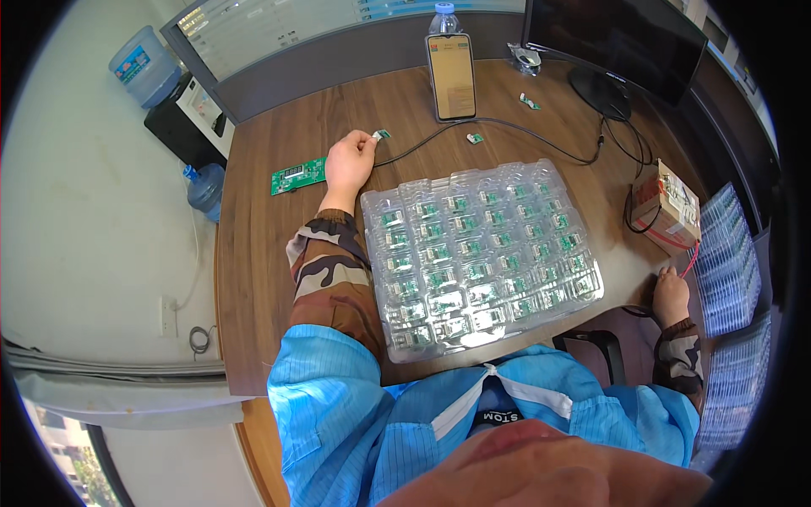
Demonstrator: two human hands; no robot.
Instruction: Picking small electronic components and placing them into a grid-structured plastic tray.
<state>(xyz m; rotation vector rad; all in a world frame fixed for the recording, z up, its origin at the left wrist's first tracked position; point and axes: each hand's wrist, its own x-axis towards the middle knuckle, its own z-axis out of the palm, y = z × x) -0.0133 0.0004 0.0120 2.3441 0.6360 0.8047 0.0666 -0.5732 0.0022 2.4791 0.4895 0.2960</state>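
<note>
Brown wood-look table, fills most of view. Dark monitor at far right on it. Stacked clear trays just off the table's right side. Clear plastic tray lies flat at the near middle, rows of pockets with small green boards in them. Taped cardboard box at right edge, red wires at its near side. Left hand left of the tray's far corner, thumb and fingers pinching a small white-and-green piece. Right hand at the table's right edge, near the box and wires; fingers partly hidden, can't tell if it grips anything. Phone stands upright at far middle, bottle behind. Long green circuit board on the left, partly covered by left hand. Two loose small bits: one beyond the tray, one nearer the monitor.
</note>
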